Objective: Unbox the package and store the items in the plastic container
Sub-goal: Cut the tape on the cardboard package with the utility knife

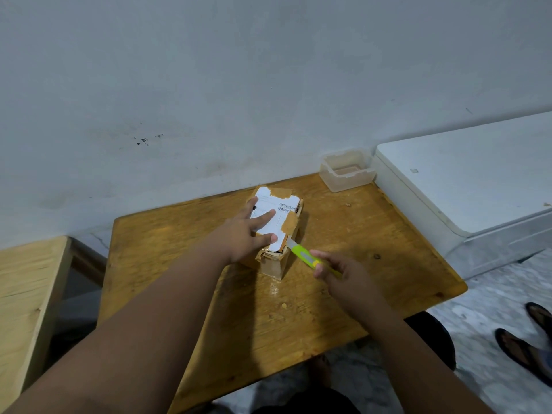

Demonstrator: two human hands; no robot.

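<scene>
A small cardboard package (286,216) with a white shipping label and brown tape stands on the wooden table (358,252). My left hand (242,234) lies flat on its top, fingers spread, pressing it down. My right hand (343,274) grips a green utility knife (304,254). The blade tip touches the package's near right top edge, where the cardboard is torn. A clear plastic container (347,170), with nothing visible inside and no lid, sits at the table's far right corner.
A white appliance (466,186) stands right of the table, close to the container. A second wooden surface (27,297) is at the left. A wall runs behind the table. Sandalled feet (528,348) show on the floor at the lower right.
</scene>
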